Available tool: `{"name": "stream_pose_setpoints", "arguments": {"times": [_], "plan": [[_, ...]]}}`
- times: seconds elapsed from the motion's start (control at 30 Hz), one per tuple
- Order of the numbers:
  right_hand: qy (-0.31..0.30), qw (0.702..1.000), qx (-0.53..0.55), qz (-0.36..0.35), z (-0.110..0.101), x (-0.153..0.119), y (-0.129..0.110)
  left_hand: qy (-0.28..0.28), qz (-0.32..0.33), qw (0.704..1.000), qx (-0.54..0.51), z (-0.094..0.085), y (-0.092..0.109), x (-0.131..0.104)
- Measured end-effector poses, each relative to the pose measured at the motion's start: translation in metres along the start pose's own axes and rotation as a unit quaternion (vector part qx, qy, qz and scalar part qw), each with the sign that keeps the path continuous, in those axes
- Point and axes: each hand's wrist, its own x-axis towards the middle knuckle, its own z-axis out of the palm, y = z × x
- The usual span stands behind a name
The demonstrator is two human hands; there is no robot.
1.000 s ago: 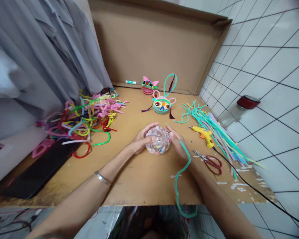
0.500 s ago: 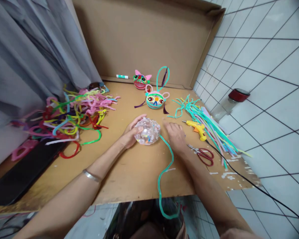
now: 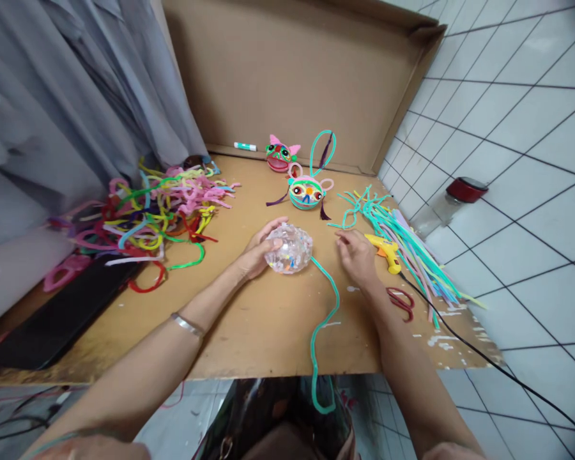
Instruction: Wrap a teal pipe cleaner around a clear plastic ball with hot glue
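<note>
My left hand (image 3: 261,251) is wrapped round the left side of a clear, bumpy ball (image 3: 290,250) with coloured specks, held over the table. From the ball's right side a teal pipe cleaner (image 3: 336,292) curves down past the table's front edge. My right hand (image 3: 357,253) is to the right of the ball, apart from it, with its fingers curled together; whether anything is between them is too small to tell. Just right of that hand lies a yellow glue gun (image 3: 387,252). Red-handled scissors (image 3: 400,303) are partly hidden by my right forearm.
Tangled pipe cleaners (image 3: 158,207) and a black tray (image 3: 71,313) lie at the left. Two decorated heads (image 3: 306,193) and a marker (image 3: 245,146) are at the back. Straight pipe cleaners (image 3: 407,236), a jar (image 3: 441,207) and the gun's black cord (image 3: 460,334) are at the right.
My right hand has moved right, away from the ball and closer to the glue gun, and its fingers have curled in. The view has shifted slightly.
</note>
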Motion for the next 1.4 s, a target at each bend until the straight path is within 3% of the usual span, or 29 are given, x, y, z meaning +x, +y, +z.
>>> {"name": "stream_pose_setpoints", "arguments": {"times": [0.1,0.23,0.4,0.6,0.7,0.8,0.9,0.97,1.13,1.4], "plan": [[-0.075,0.996,-0.035,-0.045,0.003,-0.003,-0.006,-0.011,0.009,1.0,0.01,-0.001,0.0,0.0],[-0.188,0.973,0.018,-0.134,0.006,-0.006,-0.012,-0.006,0.007,1.0,0.007,-0.002,0.0,0.0],[-0.215,0.955,0.08,-0.189,0.01,-0.008,-0.019,0.019,-0.001,1.0,-0.018,0.001,0.002,-0.001],[-0.255,0.94,0.073,-0.215,0.017,-0.011,-0.02,0.015,0.002,1.0,-0.022,-0.001,0.003,0.001],[-0.191,0.96,0.108,-0.173,0.013,-0.009,-0.022,0.005,0.006,1.0,-0.015,-0.003,0.001,0.001],[-0.016,0.982,0.176,-0.066,0.004,-0.007,-0.028,-0.017,0.01,1.0,-0.006,-0.002,-0.001,0.0],[0.112,0.957,0.265,0.027,-0.006,-0.009,-0.042,-0.041,0.012,0.999,0.018,0.001,-0.004,-0.003],[0.134,0.943,0.298,0.056,-0.009,-0.014,-0.053,-0.052,0.015,0.998,0.04,0.003,-0.005,-0.004],[0.117,0.935,0.33,0.048,-0.009,-0.025,-0.073,-0.069,0.053,0.989,0.119,0.003,-0.004,-0.006],[0.124,0.949,0.283,0.062,-0.009,-0.023,-0.071,-0.079,0.093,0.972,0.198,0.004,-0.002,-0.008]]}}
